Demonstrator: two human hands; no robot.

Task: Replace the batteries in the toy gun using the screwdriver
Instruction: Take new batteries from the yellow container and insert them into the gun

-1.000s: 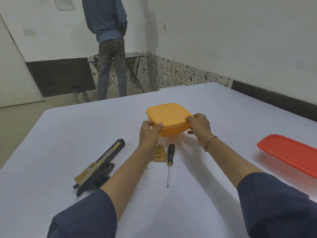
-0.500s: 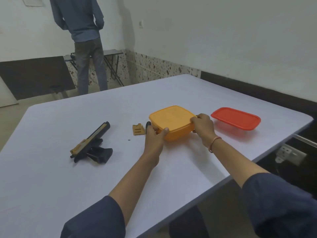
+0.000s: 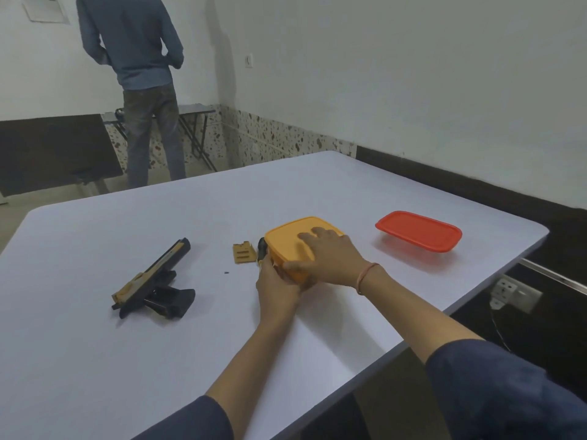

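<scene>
Left grip (image 3: 277, 289) seemingly clamped on orange box (image 3: 286, 241), right grip (image 3: 335, 258) flat; toy gun (image 3: 152, 282) leftward.

Toy gun (image 3: 152, 281) on table (image 3: 95, 360) at left, cover plate (image 3: 244, 253) to its right, screwdriver (image 3: 262, 247) between plate and lidded box (image 3: 286, 239), left hand (image 3: 276, 287) gripping its near corner, right hand (image 3: 330, 258) resting on top, shallow container (image 3: 418, 230) further right.
</scene>
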